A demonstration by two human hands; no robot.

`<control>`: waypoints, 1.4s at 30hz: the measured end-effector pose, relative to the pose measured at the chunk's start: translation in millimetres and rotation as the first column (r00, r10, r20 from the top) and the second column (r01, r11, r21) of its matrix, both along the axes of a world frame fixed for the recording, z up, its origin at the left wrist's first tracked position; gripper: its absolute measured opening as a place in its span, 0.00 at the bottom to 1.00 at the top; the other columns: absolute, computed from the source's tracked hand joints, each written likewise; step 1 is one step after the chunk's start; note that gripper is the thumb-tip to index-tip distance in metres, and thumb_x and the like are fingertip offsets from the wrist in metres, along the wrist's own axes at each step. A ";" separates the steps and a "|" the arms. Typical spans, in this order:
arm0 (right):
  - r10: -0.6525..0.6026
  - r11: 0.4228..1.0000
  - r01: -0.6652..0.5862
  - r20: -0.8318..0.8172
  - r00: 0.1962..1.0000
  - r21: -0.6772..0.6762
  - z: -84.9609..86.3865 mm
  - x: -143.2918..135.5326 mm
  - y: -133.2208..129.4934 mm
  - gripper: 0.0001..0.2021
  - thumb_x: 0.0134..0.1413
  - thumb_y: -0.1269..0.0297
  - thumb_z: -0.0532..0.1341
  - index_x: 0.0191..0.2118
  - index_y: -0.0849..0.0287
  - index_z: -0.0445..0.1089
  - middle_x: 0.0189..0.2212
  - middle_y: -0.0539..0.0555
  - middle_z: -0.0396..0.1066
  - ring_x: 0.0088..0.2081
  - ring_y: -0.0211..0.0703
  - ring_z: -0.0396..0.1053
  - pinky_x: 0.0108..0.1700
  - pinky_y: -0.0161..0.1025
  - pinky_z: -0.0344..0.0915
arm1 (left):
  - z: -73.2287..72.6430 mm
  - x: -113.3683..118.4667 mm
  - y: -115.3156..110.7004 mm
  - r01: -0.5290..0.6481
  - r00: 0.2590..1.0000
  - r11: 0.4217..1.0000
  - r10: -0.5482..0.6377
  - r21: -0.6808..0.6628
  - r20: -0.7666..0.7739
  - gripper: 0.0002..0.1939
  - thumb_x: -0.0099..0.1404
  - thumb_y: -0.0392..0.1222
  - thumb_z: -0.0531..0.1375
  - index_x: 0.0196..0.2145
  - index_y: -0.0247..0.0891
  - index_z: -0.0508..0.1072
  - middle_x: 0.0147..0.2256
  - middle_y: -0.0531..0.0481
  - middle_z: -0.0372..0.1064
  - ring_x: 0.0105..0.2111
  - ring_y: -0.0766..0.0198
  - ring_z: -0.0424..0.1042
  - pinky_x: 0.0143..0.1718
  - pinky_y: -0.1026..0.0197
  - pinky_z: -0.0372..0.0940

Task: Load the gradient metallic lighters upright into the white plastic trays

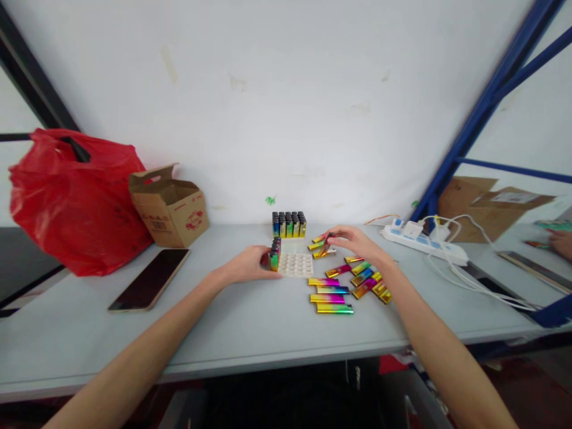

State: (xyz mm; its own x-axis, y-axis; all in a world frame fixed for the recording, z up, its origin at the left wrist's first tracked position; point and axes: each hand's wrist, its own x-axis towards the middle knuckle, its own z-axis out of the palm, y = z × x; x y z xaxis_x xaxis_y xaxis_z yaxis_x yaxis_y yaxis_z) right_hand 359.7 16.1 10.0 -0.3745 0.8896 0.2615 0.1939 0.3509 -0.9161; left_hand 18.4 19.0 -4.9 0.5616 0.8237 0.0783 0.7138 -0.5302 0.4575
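Note:
A small white tray (297,264) with rows of round holes lies on the table, and a row of shiny lighters (274,256) stands upright along its left end. My left hand (248,264) curls round that end, thumb at the front, steadying the tray. Between the fingertips of my right hand (353,240) is a tilted metallic lighter (325,245), held above the table right of the tray. Several loose lighters (330,299) in yellow, pink, blue and green lie below and beside that hand. Behind the tray stands a block of upright black-topped lighters (289,225).
A phone (149,280), an open cardboard box (172,208) and a red plastic bag (80,202) are on the left. At right lie a white power strip (424,243) with cables and another carton (473,208). Another person's hand (560,243) shows beyond the blue frame (487,113).

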 end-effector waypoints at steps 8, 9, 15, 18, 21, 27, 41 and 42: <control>-0.105 0.966 -0.018 -0.451 0.886 -0.259 -10.2 -47.6 -3.6 0.21 0.51 0.46 0.71 0.40 0.51 0.64 0.27 0.43 0.70 0.27 0.37 0.73 0.38 0.41 0.74 | 0.6 -0.6 -0.9 0.004 1.000 1.000 -0.004 -0.011 0.021 0.28 0.50 0.67 0.67 0.32 0.38 0.71 0.29 0.53 0.70 0.28 0.62 0.66 0.27 0.62 0.56; -0.099 0.965 -0.025 -0.447 0.889 -0.262 -11.1 -50.7 -3.9 0.22 0.51 0.44 0.71 0.41 0.51 0.63 0.26 0.42 0.68 0.23 0.34 0.68 0.32 0.37 0.72 | 0.3 -0.6 -0.9 0.004 1.000 1.000 -0.003 -0.010 0.022 0.28 0.50 0.67 0.67 0.32 0.38 0.71 0.29 0.53 0.70 0.27 0.62 0.65 0.27 0.62 0.56; -0.137 0.966 0.080 -0.222 0.965 -0.246 -18.1 -63.3 -4.7 0.23 0.55 0.37 0.63 0.37 0.53 0.62 0.20 0.39 0.52 0.17 0.29 0.43 0.17 0.28 0.40 | -1.4 2.0 -2.1 0.004 0.999 1.000 -0.004 -0.005 0.047 0.28 0.49 0.66 0.68 0.32 0.38 0.71 0.29 0.53 0.70 0.27 0.62 0.66 0.27 0.61 0.57; -0.233 0.969 0.222 -0.100 0.967 -0.113 -23.3 -69.4 -3.1 0.26 0.56 0.35 0.59 0.27 0.55 0.59 0.18 0.41 0.50 0.18 0.31 0.46 0.19 0.31 0.43 | -1.6 4.8 -3.8 0.010 0.999 1.000 -0.010 0.014 0.042 0.28 0.50 0.67 0.67 0.32 0.38 0.72 0.29 0.53 0.71 0.27 0.62 0.67 0.28 0.61 0.58; -0.334 0.942 0.334 -0.009 0.943 0.036 -27.8 -76.2 -1.1 0.27 0.58 0.38 0.57 0.21 0.55 0.57 0.17 0.44 0.52 0.20 0.33 0.50 0.22 0.35 0.48 | -1.5 7.0 -5.3 0.020 0.999 1.000 -0.021 0.021 0.028 0.29 0.50 0.67 0.67 0.33 0.37 0.72 0.29 0.53 0.71 0.27 0.62 0.67 0.28 0.62 0.58; -0.423 0.897 0.399 0.110 0.899 0.192 -33.2 -86.9 2.3 0.20 0.58 0.53 0.53 0.18 0.55 0.55 0.16 0.46 0.53 0.22 0.37 0.54 0.26 0.37 0.47 | -3.2 7.6 -5.5 0.021 0.999 0.999 -0.022 0.024 0.039 0.29 0.50 0.67 0.67 0.34 0.37 0.73 0.29 0.52 0.72 0.27 0.62 0.68 0.28 0.61 0.58; -0.272 0.895 0.153 0.242 0.931 0.419 -27.7 -91.1 -5.5 0.25 0.69 0.41 0.49 0.28 0.55 0.60 0.27 0.51 0.66 0.29 0.41 0.63 0.34 0.37 0.59 | -1.7 8.1 -6.7 0.018 0.999 1.000 -0.019 0.018 0.043 0.29 0.50 0.67 0.67 0.33 0.37 0.72 0.28 0.53 0.71 0.26 0.63 0.66 0.28 0.62 0.58; -0.296 0.880 0.151 0.272 0.916 0.450 -26.8 -91.5 -6.0 0.26 0.68 0.40 0.50 0.26 0.55 0.58 0.25 0.50 0.65 0.29 0.41 0.62 0.34 0.38 0.58 | -1.6 8.2 -6.7 0.017 0.999 1.000 -0.018 0.018 0.047 0.29 0.50 0.67 0.68 0.33 0.37 0.72 0.28 0.53 0.71 0.26 0.63 0.66 0.28 0.62 0.58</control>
State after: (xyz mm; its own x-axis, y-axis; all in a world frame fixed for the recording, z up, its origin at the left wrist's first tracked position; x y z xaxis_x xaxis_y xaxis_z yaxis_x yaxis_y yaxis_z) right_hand 268.2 10.1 -16.8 -0.3060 0.7969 0.5209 0.5720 0.5912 -0.5686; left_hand 26.6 12.2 -6.5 0.5712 0.8121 0.1194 0.6823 -0.5507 0.4808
